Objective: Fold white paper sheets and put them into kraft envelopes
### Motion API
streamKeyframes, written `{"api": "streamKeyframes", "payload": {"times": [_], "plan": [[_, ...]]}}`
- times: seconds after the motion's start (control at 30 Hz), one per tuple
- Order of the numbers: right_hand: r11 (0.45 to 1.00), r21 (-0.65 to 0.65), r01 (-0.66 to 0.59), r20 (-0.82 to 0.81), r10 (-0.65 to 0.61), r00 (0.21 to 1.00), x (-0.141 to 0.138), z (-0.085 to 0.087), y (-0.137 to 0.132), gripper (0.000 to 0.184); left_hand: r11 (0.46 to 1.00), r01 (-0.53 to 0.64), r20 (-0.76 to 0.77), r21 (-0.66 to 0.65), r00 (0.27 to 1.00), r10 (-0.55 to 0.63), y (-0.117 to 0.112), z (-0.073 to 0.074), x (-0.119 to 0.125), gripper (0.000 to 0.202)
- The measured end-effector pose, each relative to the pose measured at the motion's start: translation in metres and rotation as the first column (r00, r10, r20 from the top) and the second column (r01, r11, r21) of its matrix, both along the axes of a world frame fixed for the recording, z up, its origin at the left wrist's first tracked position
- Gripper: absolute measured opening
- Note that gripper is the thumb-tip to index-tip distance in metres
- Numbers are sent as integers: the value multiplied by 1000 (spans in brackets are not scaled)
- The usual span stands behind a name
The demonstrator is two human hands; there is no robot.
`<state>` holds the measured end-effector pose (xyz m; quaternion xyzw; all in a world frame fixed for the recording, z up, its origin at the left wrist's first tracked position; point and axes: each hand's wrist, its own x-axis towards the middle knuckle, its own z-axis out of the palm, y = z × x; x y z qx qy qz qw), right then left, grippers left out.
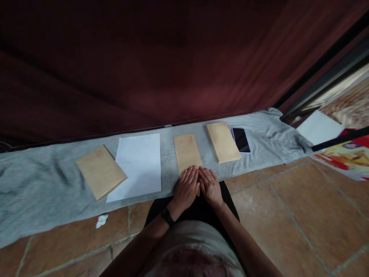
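A brown paper envelope (188, 150) with a faint reddish print at its top lies straight in front of me on a grey cloth. My left hand (187, 186) rests flat on its near end, fingers stretched out. Beside it my right hand (210, 187) lies flat on the same end, its fingertips close to those of the left. Both palms face down and cover the envelope's lower part; a small brown corner shows between the wrists. To the right sits a thick stack of brown envelopes (222, 142).
A white paper sheet (141, 165) lies left of centre, partly under another stack of brown envelopes (99, 171). A dark-screened phone (241, 140) touches the right stack. Behind the grey cloth (43, 177) hangs a dark red curtain (144, 65). A white scrap (102, 221) lies on the tiled floor (276, 215).
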<state>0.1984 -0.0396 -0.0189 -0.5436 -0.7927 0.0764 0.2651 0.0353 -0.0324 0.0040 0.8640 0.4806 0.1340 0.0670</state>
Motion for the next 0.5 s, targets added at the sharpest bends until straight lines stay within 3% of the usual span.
{"api": "streamKeyframes", "payload": {"times": [0.37,0.5], "plan": [[1000,0,-1,2,1,1000,1,-2,0,48,999,-27,-31,-19,999,27,-1,0,-7,63],[1000,-1,-2,4,2,1000,1,-2,0,47,1000,-28,-20,-13,999,27,10,-1,-9,61]]}}
